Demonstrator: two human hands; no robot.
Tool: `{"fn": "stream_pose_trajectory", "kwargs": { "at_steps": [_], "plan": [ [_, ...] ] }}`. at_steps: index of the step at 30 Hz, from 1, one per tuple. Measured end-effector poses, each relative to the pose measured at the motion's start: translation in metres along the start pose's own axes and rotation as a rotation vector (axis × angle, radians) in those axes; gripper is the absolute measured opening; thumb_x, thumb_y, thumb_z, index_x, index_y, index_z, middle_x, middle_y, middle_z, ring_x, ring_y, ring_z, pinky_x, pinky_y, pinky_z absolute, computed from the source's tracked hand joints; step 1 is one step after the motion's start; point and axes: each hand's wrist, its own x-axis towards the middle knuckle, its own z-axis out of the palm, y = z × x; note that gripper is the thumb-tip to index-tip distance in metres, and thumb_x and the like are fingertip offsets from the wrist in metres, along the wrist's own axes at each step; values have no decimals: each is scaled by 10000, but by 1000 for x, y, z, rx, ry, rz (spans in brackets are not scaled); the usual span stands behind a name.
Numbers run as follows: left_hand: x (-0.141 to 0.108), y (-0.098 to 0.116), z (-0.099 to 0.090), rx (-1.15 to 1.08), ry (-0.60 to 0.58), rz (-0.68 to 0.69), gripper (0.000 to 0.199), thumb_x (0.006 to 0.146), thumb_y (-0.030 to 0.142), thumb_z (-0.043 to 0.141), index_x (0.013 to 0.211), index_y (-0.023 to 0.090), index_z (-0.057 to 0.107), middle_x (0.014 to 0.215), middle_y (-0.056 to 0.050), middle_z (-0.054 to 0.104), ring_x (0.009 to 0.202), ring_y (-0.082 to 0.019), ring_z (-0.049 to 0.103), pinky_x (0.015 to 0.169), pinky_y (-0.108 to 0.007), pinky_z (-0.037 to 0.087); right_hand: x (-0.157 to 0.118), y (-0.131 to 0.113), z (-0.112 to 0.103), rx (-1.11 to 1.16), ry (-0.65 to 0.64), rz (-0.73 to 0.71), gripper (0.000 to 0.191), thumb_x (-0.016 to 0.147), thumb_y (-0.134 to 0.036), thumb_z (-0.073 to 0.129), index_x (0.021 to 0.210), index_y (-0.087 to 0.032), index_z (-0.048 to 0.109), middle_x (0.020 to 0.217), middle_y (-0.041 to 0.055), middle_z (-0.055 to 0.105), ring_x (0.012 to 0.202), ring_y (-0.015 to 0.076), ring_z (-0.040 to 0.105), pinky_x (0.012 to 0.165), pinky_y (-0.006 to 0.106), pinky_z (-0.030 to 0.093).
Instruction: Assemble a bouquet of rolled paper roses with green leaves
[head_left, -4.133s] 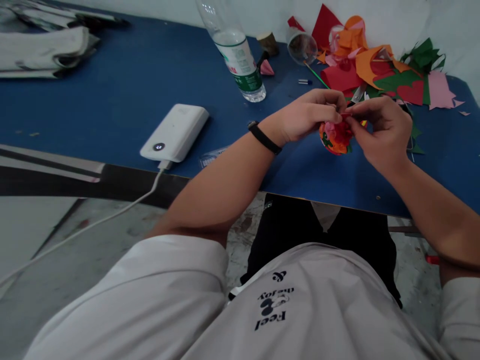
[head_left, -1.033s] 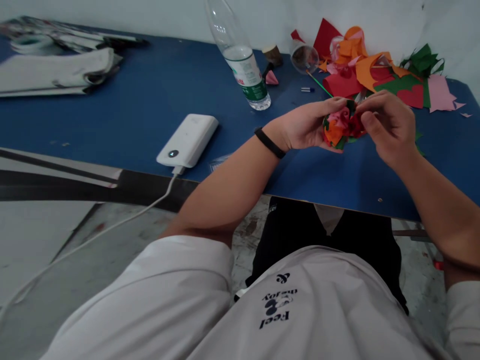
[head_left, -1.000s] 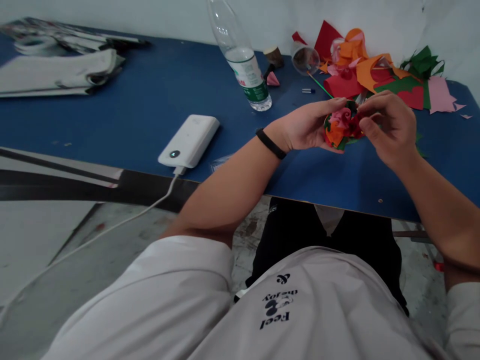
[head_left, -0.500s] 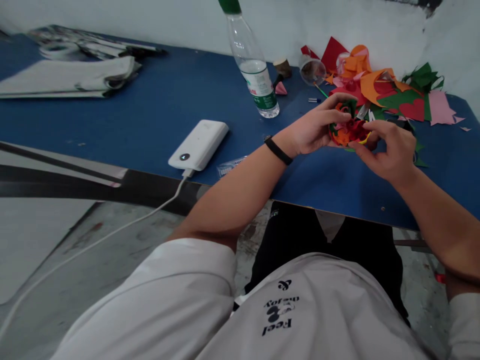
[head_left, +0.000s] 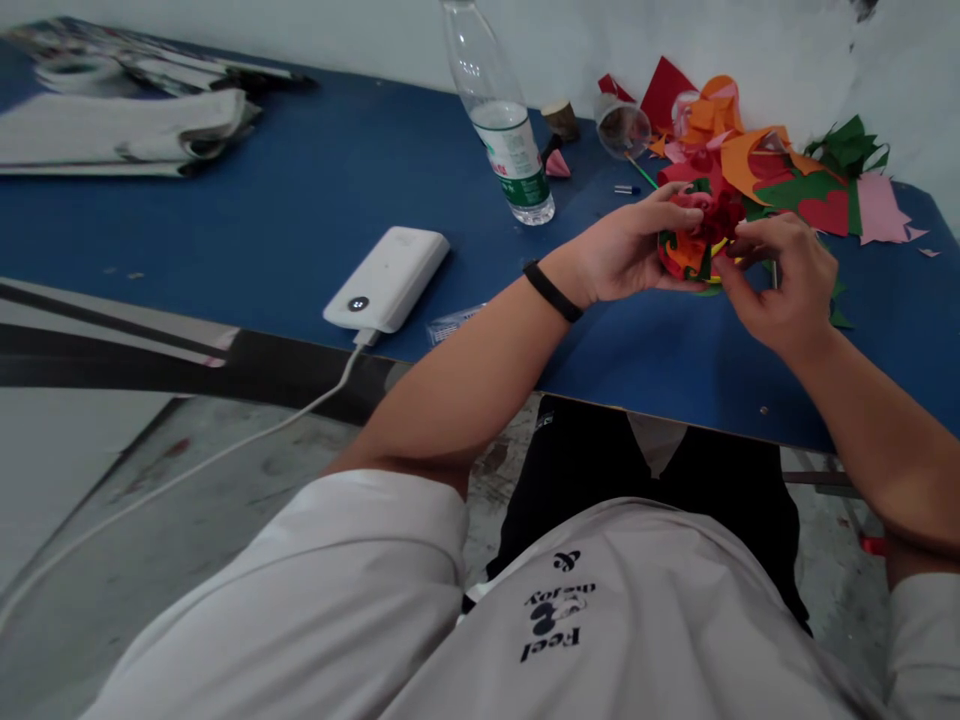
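My left hand (head_left: 628, 245) holds a small bundle of coloured paper pieces (head_left: 686, 250), red, orange, pink, green and yellow, with the thumb on top and the fingers beneath. On the bundle's right side is my right hand (head_left: 784, 280), its thumb and forefinger bent close to the bundle's edge. Whether those fingertips pinch a piece of it is too small to make out. A dark red curled piece (head_left: 724, 215) shows at the top of the bundle, between the two hands.
Behind the hands lie coloured paper scraps (head_left: 799, 190) and a tipped clear cup (head_left: 622, 128). A plastic bottle (head_left: 514, 160) stands left of them. A white power bank (head_left: 390, 278) with a cable and folded cloth (head_left: 112, 130) are farther left on the blue table (head_left: 315, 190).
The bundle has turned a little in my left hand, and its dark red piece shows higher up. My right hand's fingers have shifted along its edge. The whole view has moved slightly.
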Motion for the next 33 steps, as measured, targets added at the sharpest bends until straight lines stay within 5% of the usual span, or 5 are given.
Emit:
{"fn": "stream_pose_trajectory", "kwargs": {
  "at_steps": [4,11,18,29,33],
  "plan": [
    [0,-1,-1,8,-20,-21,133,1055,267,761,1183,271,724,1086,15,820,1053,-227,859,1153,-530,717,0,2,-3,-72,-24,11,425,1263,-603,510,1454,-360,803,1211,131,904,1099,369,892,1034,599,756],
    [0,-5,-1,-31,12,-11,94,1119,266,767,1198,246,720,1039,12,828,949,-171,833,1130,-474,732,-1,4,-1,-58,-64,-45,509,1258,-627,534,1620,-346,757,1214,115,941,931,334,893,855,488,742],
    [4,-6,-1,-18,8,-100,209,1138,410,725,1062,216,740,1028,-48,860,856,-194,828,881,-380,755,-1,3,-2,-37,-47,-92,452,1253,-642,574,1495,-338,803,1245,113,934,975,331,908,886,486,745],
    [-4,-3,1,39,-15,-34,162,1093,349,765,1212,250,719,1033,7,801,883,-209,825,778,-390,762,0,-3,0,-101,22,-82,419,1280,-560,490,1351,-324,829,1052,91,920,838,293,876,767,444,703],
    [-4,-1,-2,40,-33,-37,315,945,99,669,1220,251,693,1080,37,789,913,-169,813,955,-412,769,1,-4,-1,-70,25,-24,419,1261,-568,509,1381,-319,824,1171,121,934,869,309,883,832,480,740]
  ]
}}
